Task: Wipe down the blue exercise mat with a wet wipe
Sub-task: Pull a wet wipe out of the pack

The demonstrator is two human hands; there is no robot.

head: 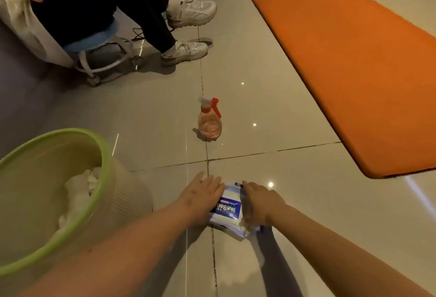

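Glossy grey floor tiles with dark grout lines carry everything in the head view, and I am crouched low over them. My left hand (203,192) lies flat with its fingers straight on the left side of the wet wipe pack (227,207). My right hand (262,202) covers the pack's right edge. It is blurred, so I cannot tell whether it only rests there or nips the wrapper at the near corner. The pack sits on the floor between my two hands. It is a white film pouch with a blue printed band, crumpled at the near end. I judge it soft and squashy, with some damp weight and a slick wrapper, so I would pin it by its long sides and draw a sheet from the top opening. A single wipe should be limp, wet and easy to tear. No blue mat shows. The only mat is an orange mat (354,60) lying flat well beyond and right of my right hand, with a thick rounded edge. It looks like springy foam, light and bendable, which I would steady at an edge while wiping. Straight beyond my hands stands a spray bottle (210,122) with a red trigger. Left of my left hand is a green bin (101,155) holding crumpled white tissue (80,185). Farther off, a seated person's white shoes (188,11) rest on the tiles.
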